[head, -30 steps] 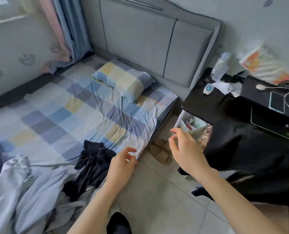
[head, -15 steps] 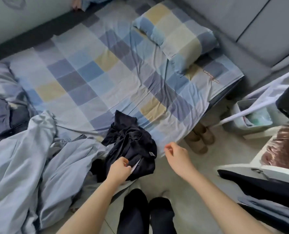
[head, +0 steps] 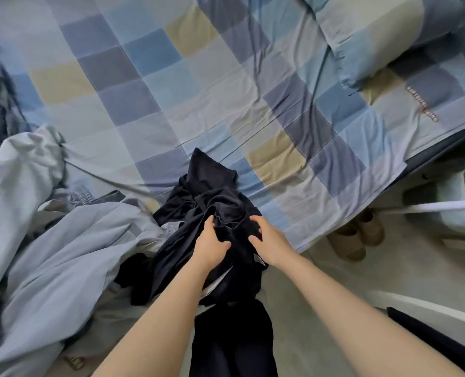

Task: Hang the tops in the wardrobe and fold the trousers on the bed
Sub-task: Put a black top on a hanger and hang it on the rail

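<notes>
Both hands are down on the dark garment (head: 215,208), a crumpled navy bundle lying at the near edge of the bed (head: 171,110), partly on the checked sheet and partly draped over the side toward the person's legs. The left hand (head: 211,244) has its fingers curled into a fold near the middle of the bundle, thumb pressed against the cloth, so it grips the fabric. The right hand (head: 268,242) lies just beside it, fingers bent over the cloth and thumb underneath a ridge of it; it appears to be pinching the garment too, though how firmly cannot be told.

The two grips sit close together, probably because the piece is too bunched to identify: lifting it from two near points should let it fall open and show whether it is a top for the wardrobe or trousers to fold. A small pale label (head: 259,259) shows by the right wrist.

To the left, touching the dark bundle, sprawls a heap of light blue clothing (head: 35,240), not yet sorted. The pillow (head: 375,36) lies at the far right, well apart, leaving open sheet between for folding.
</notes>
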`<state>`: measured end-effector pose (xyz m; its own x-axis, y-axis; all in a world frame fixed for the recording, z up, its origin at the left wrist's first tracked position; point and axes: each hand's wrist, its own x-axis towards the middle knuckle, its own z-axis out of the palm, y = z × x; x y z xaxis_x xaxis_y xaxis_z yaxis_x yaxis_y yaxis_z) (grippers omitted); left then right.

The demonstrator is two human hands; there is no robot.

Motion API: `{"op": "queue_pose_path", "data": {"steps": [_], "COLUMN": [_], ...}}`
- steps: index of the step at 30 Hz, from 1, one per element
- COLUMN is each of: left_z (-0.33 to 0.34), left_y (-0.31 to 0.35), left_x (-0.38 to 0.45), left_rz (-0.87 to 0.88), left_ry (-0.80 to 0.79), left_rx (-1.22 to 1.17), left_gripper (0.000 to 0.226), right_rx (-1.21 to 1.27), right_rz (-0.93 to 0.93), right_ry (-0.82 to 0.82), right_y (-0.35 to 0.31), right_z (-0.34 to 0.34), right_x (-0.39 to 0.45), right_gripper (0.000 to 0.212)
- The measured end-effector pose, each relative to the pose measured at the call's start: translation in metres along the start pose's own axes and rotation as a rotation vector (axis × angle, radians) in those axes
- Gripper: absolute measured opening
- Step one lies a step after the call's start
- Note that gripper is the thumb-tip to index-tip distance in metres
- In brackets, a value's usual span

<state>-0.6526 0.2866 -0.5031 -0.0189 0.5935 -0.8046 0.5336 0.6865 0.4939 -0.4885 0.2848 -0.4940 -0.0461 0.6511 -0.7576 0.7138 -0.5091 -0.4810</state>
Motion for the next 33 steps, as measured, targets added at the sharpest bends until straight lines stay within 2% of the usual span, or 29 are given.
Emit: {"op": "queue_pose_path", "data": {"steps": [2,4,5,8,10,12,14,15,16,18,19,20,23,28,31,33], "left_z": [0.006,0.010,0.013,0.018,0.021,0.020,0.020,0.021,0.024,0.028,0.028,0.027,0.021,-0.015,-0.045,-0.064], "left_y": [-0.008,-0.013,-0.015,-0.018,-0.022,-0.027,-0.035,-0.037,-0.039,-0.039,-0.038,-0.037,-0.034,0.015,0.046,0.066], "left_x": [0.011,0.013,0.011,-0.002,-0.005,0.002,0.016,0.024,0.030,0.034,0.032,0.027,0.001,-0.098,-0.156,-0.193], "left_rz": [-0.019,0.001,0.016,-0.010,-0.033,-0.024,-0.039,-0.043,-0.042,-0.006,0.012,0.024,0.052,0.123,0.163,0.190], "left_ry": [0.032,0.070,0.061,0.006,0.117,0.210,0.183,0.153,0.122,0.125,0.151,0.164,0.091,0.028,-0.038,-0.081], "left_rx": [0.026,0.018,-0.033,-0.232,-0.241,-0.178,-0.190,-0.174,-0.137,-0.045,-0.043,-0.067,-0.210,-0.421,-0.612,-0.717], "left_gripper": [0.058,0.017,0.006,0.015,0.009,0.031,0.061,0.067,0.062,0.025,0.012,0.011,0.012,0.013,0.024,0.022], "right_rx": [0.070,0.249,0.369,0.642,0.690,0.663,0.548,0.455,0.356,0.197,0.187,0.229,0.584,1.456,1.728,1.813], "right_rz": [0.018,0.135,0.225,0.423,0.464,0.459,0.423,0.394,0.362,0.298,0.274,0.268,0.317,0.398,0.322,0.246], "right_ry": [-0.005,0.018,0.016,-0.021,-0.017,-0.002,0.012,0.034,0.067,0.146,0.189,0.228,0.304,0.237,0.227,0.227], "right_y": [0.000,-0.005,-0.007,-0.009,-0.009,-0.012,-0.014,-0.016,-0.016,-0.016,-0.016,-0.017,-0.024,-0.062,-0.098,-0.126], "right_z": [0.007,0.010,0.011,0.013,0.014,0.016,0.024,0.028,0.033,0.038,0.039,0.037,0.017,-0.055,-0.099,-0.127], "right_x": [0.013,0.020,0.021,0.026,0.030,0.038,0.049,0.054,0.059,0.063,0.061,0.056,0.029,-0.048,-0.103,-0.140], "right_gripper": [0.044,0.036,0.036,0.049,0.057,0.063,0.070,0.064,0.051,0.019,0.016,0.017,0.019,0.020,0.015,0.015]}}
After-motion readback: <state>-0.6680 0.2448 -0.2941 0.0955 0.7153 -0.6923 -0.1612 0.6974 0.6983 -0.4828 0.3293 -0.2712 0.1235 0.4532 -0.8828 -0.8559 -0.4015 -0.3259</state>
